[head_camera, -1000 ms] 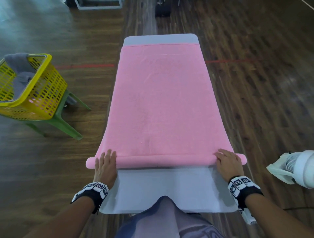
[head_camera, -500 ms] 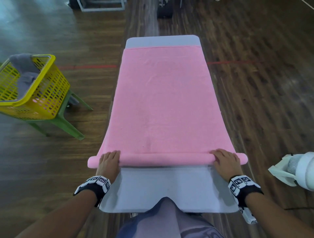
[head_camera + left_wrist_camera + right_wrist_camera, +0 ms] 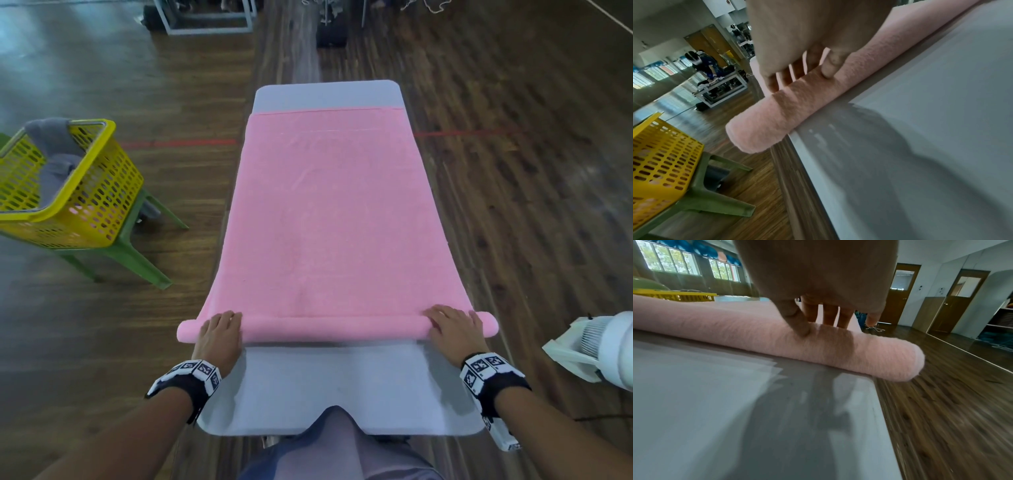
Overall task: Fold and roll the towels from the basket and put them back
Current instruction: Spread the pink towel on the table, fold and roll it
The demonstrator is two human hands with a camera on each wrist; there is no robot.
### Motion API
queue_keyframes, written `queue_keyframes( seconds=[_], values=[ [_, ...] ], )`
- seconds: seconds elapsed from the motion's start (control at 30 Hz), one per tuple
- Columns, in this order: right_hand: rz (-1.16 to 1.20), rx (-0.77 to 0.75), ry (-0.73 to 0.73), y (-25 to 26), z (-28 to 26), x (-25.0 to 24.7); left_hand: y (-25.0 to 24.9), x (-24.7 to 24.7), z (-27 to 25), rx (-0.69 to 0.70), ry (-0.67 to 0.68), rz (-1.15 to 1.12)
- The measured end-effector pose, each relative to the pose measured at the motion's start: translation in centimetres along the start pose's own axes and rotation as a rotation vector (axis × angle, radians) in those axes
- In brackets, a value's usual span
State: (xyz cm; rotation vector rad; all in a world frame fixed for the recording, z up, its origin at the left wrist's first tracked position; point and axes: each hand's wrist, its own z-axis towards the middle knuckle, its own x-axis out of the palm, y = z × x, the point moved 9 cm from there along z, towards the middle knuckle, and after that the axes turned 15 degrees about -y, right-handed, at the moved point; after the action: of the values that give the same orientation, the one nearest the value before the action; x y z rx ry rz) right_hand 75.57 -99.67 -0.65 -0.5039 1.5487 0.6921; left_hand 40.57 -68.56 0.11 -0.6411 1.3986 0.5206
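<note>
My left hand (image 3: pixel 219 334) and right hand (image 3: pixel 452 330) press flat, fingers (image 3: pixel 828 68) straight and gripping nothing, on the ends of the pink towel (image 3: pixel 325 222) roll lying crosswise on the desk (image 3: pixel 335 387), its unrolled length stretching away ahead of me.

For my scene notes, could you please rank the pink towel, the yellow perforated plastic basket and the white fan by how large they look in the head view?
1. The pink towel, largest.
2. The yellow perforated plastic basket.
3. The white fan, smallest, though the frame edge cuts it off, so this is unsure.

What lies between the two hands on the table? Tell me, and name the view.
Only the rolled near edge of the pink towel spans from the left hand to the right hand; nothing else lies there. The head view shows it.
</note>
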Motion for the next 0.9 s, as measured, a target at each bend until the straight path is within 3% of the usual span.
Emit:
queue_keyframes(
  seconds=[0.2,0.5,0.9],
  values=[
    [0.049,-0.062,0.049,0.2,-2.3,1.7,-0.4,1.4,-1.9,0.018,0.097,-0.062],
    [0.056,-0.036,-0.117,-0.2,-8.3,0.9,-1.3,0.6,-6.7,-0.004,-0.021,-0.073],
    [0.047,-0.067,-0.076,-1.8,-14.0,2.0,-1.9,0.0,-15.3,0.014,-0.074,-0.085]
  ],
)
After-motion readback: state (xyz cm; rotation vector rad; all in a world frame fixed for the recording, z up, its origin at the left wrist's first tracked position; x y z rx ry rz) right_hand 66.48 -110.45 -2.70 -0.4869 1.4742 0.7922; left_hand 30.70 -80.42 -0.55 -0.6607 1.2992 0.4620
